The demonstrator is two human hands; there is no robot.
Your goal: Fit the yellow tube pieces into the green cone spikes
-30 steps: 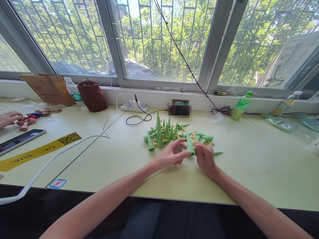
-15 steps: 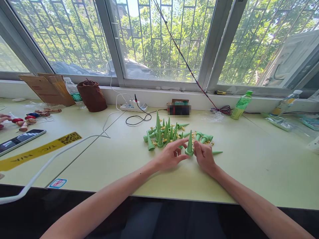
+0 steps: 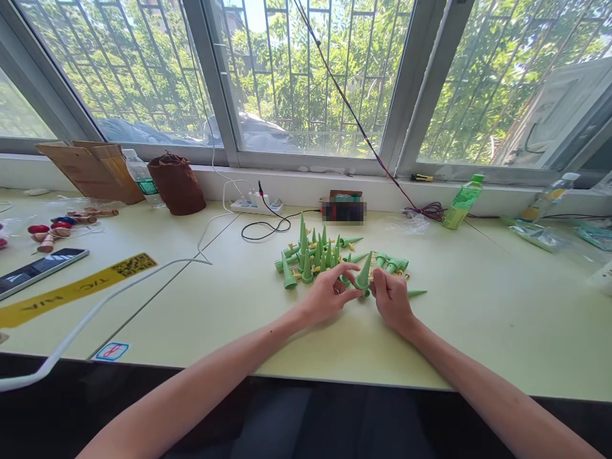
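A green plastic cone (image 3: 364,274) is tilted with its tip up and to the right, just above the pale green table (image 3: 478,319). My left hand (image 3: 326,294) pinches its wide base from the left. My right hand (image 3: 393,299) grips the same base from the right, fingers curled. Behind my hands several green cones (image 3: 308,255) stand upright in a cluster. More green cones (image 3: 393,262) lie on their sides among small yellow pieces (image 3: 376,257). One green spike (image 3: 417,293) lies flat to the right of my right hand.
A white cable (image 3: 119,290) crosses the table from a power strip (image 3: 256,205). At left lie a phone (image 3: 38,269), a yellow strip (image 3: 76,290) and wooden toys (image 3: 57,227). A brown bag (image 3: 176,183), cardboard (image 3: 90,169) and a green bottle (image 3: 461,203) stand along the sill.
The cone in my hands has tipped from upright to leaning right, and both hands closed in on its base. A co-worker's hand at far left has gone out of view.
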